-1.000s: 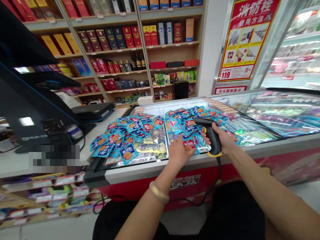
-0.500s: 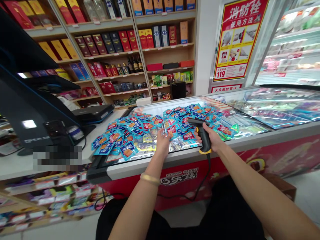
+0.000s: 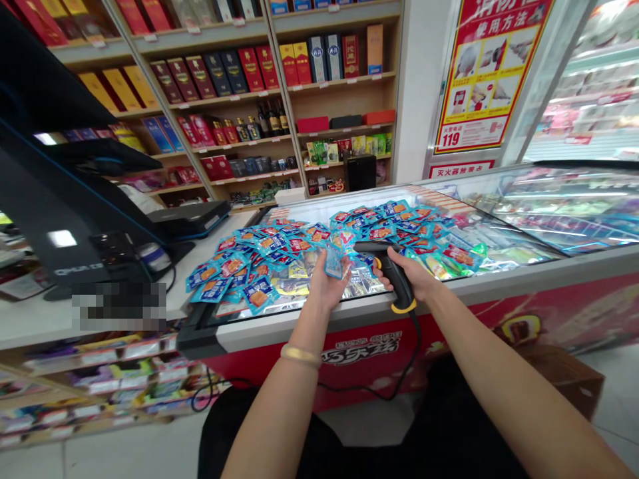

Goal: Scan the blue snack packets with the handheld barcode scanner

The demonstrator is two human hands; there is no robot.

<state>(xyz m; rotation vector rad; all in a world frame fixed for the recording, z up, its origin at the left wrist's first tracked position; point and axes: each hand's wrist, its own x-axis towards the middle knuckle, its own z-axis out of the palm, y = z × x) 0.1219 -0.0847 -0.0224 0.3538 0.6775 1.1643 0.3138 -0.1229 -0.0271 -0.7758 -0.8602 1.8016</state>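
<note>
Between the fingers of my left hand [image 3: 327, 283] is a small blue snack packet [image 3: 333, 264], tilted up off the glass. My right hand [image 3: 407, 273] is wrapped round the handle of a black and yellow barcode scanner [image 3: 398, 279], its head turned left toward the packet. A cable hangs from the scanner's base. Many more blue snack packets lie in two loose heaps, a left heap [image 3: 249, 259] and a right heap [image 3: 399, 223], on the glass lid of a chest freezer [image 3: 279, 313].
To the left stand a dark checkout terminal [image 3: 64, 199] and a white counter [image 3: 30, 326]. Shelves of boxed goods [image 3: 224, 100] line the back. A red poster [image 3: 492, 80] hangs on the right wall. The scanner's cable [image 3: 379, 397] loops down in front of the freezer.
My left hand has lifted a packet off the heap and turned it between the fingers. The scanner in my right hand has moved slightly left, closer to it. The view has tilted a little downward.
</note>
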